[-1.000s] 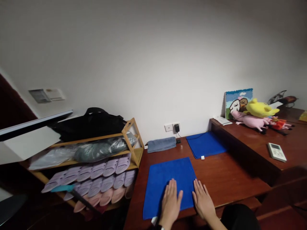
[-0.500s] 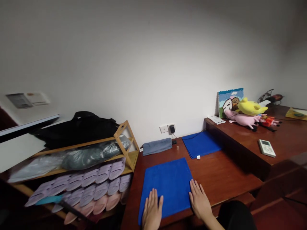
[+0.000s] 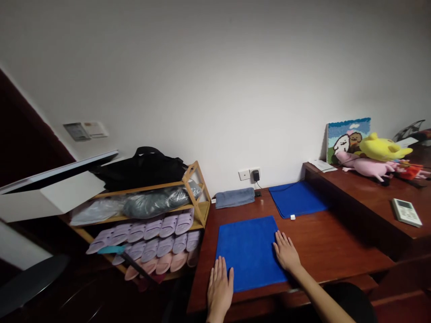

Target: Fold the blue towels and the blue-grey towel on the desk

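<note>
A blue cloth (image 3: 249, 251) lies spread flat on the brown wooden desk near its front edge. My left hand (image 3: 220, 285) rests palm down at the cloth's lower left edge, fingers stretched out. At the right edge of the cloth, my right hand (image 3: 286, 252) lies flat with its fingers extended. Neither hand grips anything. Farther back on the desk is a second blue cloth (image 3: 298, 200), with a small white tag at its front edge. A rolled or folded grey-blue towel (image 3: 235, 198) sits along the wall.
Left of the desk stands a wooden rack (image 3: 204, 208) with lilac slippers (image 3: 168, 224) and a black bag (image 3: 144, 168). On the raised surface at right are a white remote (image 3: 406, 212), plush toys (image 3: 384, 147) and a dog picture (image 3: 348, 137). A black plug (image 3: 256, 176) sits in the wall socket.
The view has swung left, so the scene sits farther right. My right hand has slid up along the cloth's right edge; my left hand stays by the lower left edge.
</note>
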Demonstrator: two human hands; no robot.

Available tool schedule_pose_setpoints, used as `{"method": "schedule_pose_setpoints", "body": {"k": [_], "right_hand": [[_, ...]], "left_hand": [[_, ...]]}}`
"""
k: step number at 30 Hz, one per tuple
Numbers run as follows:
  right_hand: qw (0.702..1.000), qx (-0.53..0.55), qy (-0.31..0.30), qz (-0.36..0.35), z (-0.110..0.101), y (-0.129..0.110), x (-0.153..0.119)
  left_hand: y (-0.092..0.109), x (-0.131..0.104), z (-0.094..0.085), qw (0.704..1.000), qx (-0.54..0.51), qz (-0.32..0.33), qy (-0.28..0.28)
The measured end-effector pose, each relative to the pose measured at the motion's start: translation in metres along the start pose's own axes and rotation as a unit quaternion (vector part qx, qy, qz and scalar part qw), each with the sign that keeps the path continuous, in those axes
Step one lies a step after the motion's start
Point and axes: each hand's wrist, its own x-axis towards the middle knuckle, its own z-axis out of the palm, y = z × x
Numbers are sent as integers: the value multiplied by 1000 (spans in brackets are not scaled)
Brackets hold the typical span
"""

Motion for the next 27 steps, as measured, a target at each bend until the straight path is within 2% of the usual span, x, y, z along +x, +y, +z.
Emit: {"method": "schedule_pose_setpoints", "body": {"k": [2,4,6,9,11,13,14,15,17,22,24,27], "right_hand": [[1000,-3,-2,-1,6,3,5],[1000,-5,-2,-3,13,7,6],[1000,-4,-1,-2,20,10,7],[1000,-3,10,-15,24,13,7],[999,-5,10,-33,23,14,7],[999,-14,1,-41,21,14,7],[999,-17,-2,-38,20,14,7],[999,-16,-3,-31,19,13,7],[1000,-8,2,-14,17,11,7],[1000,8,11,-4,20,9,7],[1000,3,12,1,24,10,8],[1000,-11,21,2,24,10,16]], "left_hand": [[2,3,-3,1000,-4,-10,-11],[19,12,-10,1000,-11,-11,-15],[55,26,-18,999,-31,25,-26],[129,52,-23,982,-99,144,-78],[173,66,-21,966,-134,188,-118],[198,75,-16,958,-147,199,-144],[200,78,-14,958,-147,197,-149],[196,81,-13,959,-144,193,-149],[170,84,-13,965,-134,174,-141],[55,83,-24,990,-53,32,-129],[20,80,-24,994,-25,-9,-110],[-4,74,-18,997,-9,-14,-74]]}}
